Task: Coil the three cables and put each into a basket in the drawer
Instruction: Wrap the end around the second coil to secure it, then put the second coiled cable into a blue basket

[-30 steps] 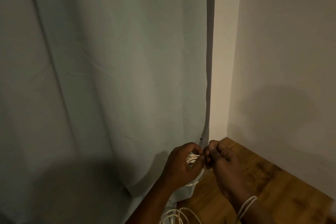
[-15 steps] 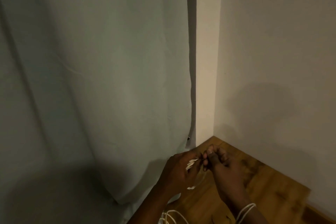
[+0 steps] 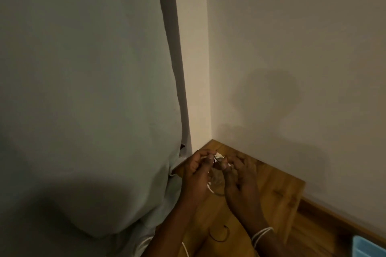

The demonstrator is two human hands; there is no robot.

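- Head view, hands: the left hand (image 3: 197, 170) and right hand (image 3: 240, 175) meet at about 6 o'clock in the picture, over the wooden worktop (image 3: 269, 181). Both have curled fingers pinching a white cable (image 3: 211, 188). The left grip holds the small bundle, and the right grip is narrow on a strand beside it.
- Head view, what changed: a second ago the hands worked in front of the pale curtain (image 3: 83, 89); now they sit over the wood, and the view has swung right, showing a blue basket (image 3: 369, 246) at 5 o'clock.
- Head view, cable: loose white loops (image 3: 262, 233) circle the right wrist, and a thin dark cord (image 3: 219, 234) lies on the wood below.
- Judgement: coiling of this cable looks nearly finished. No drawer shows plainly.
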